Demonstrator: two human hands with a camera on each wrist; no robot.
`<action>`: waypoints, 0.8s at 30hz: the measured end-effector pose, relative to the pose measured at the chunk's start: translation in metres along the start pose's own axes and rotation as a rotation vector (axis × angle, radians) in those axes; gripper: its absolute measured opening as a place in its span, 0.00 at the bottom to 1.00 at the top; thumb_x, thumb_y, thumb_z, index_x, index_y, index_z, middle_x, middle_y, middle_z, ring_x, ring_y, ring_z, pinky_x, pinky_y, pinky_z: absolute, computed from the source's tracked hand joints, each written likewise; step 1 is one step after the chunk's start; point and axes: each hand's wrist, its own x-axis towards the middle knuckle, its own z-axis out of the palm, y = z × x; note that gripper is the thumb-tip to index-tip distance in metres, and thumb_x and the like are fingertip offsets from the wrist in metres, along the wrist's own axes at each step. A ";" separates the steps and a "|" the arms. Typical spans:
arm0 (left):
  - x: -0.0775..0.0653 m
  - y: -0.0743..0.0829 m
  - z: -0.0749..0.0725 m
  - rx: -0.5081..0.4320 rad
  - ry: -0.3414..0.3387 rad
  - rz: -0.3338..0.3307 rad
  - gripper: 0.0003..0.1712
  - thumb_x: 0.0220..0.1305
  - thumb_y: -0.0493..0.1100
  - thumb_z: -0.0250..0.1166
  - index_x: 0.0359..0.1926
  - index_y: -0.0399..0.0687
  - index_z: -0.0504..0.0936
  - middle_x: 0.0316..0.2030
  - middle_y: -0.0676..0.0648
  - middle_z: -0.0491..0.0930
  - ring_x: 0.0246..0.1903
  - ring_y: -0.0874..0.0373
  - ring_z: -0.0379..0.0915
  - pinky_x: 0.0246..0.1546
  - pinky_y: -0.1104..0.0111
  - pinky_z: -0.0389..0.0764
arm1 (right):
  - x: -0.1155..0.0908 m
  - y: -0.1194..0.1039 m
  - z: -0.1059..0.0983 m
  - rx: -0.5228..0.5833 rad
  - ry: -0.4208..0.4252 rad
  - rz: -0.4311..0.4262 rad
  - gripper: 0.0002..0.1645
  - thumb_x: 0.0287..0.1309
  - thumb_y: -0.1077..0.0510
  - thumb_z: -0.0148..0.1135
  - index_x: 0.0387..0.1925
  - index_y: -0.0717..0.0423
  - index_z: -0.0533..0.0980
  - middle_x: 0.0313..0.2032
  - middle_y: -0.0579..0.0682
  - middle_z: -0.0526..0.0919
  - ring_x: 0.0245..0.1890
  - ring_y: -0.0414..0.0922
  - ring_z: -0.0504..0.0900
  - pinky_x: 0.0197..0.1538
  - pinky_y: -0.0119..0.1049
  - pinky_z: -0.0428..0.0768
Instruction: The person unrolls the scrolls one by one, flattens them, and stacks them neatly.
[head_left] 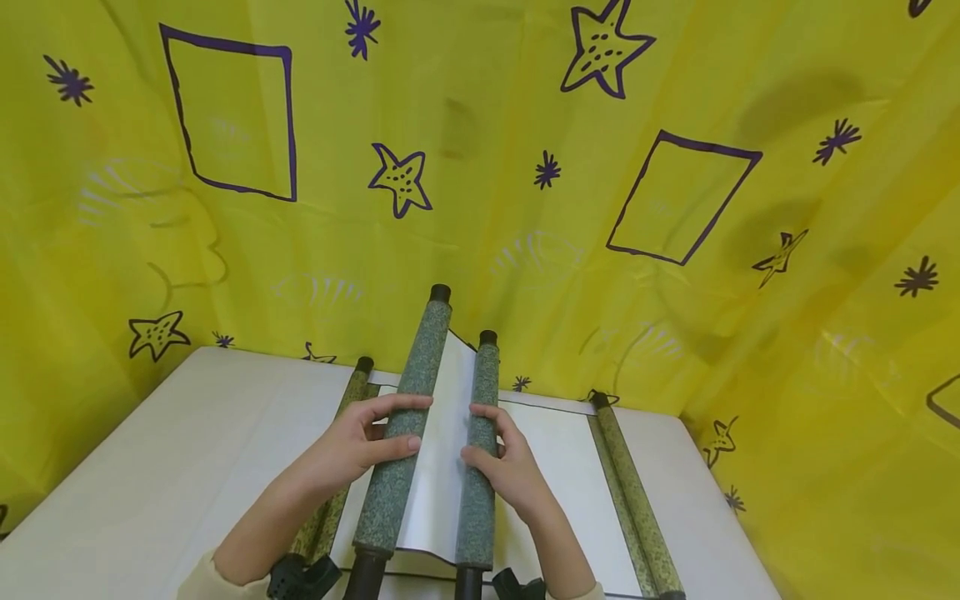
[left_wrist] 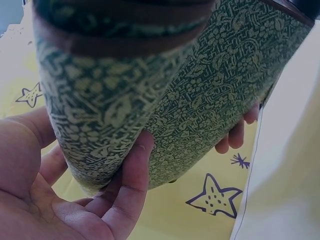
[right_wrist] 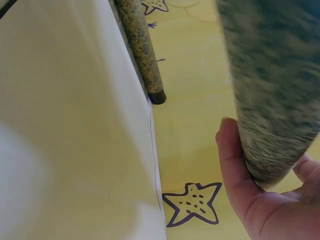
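A green patterned scroll (head_left: 475,512), rolled from both sides with dark end knobs, is held up off the table. Between its two rolls shows a narrow strip of white paper (head_left: 438,467). My left hand (head_left: 363,437) grips the left roll (head_left: 427,358) near its middle, thumb and fingers around it. On the right roll (right_wrist: 280,100) my right hand (head_left: 513,471) has its fingers and thumb curled. The left wrist view shows the leaf-and-flower pattern of the roll (left_wrist: 95,115) up close. Below lies an unrolled scroll, its white sheet (head_left: 558,458) partly hidden by the held one.
The lying scroll has yellow-green speckled rolls, one at the left (head_left: 352,392) and one at the right (head_left: 637,496). A white table (head_left: 187,442) bears everything. Yellow curtains (head_left: 480,100) with drawn stars and squares hang behind and along the sides.
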 end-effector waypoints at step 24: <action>-0.002 0.001 -0.007 0.012 -0.008 0.025 0.30 0.70 0.42 0.64 0.71 0.46 0.69 0.71 0.39 0.61 0.48 0.46 0.82 0.48 0.61 0.82 | 0.003 0.007 -0.003 -0.017 0.018 0.003 0.34 0.63 0.61 0.63 0.68 0.44 0.65 0.68 0.58 0.64 0.54 0.58 0.76 0.53 0.49 0.78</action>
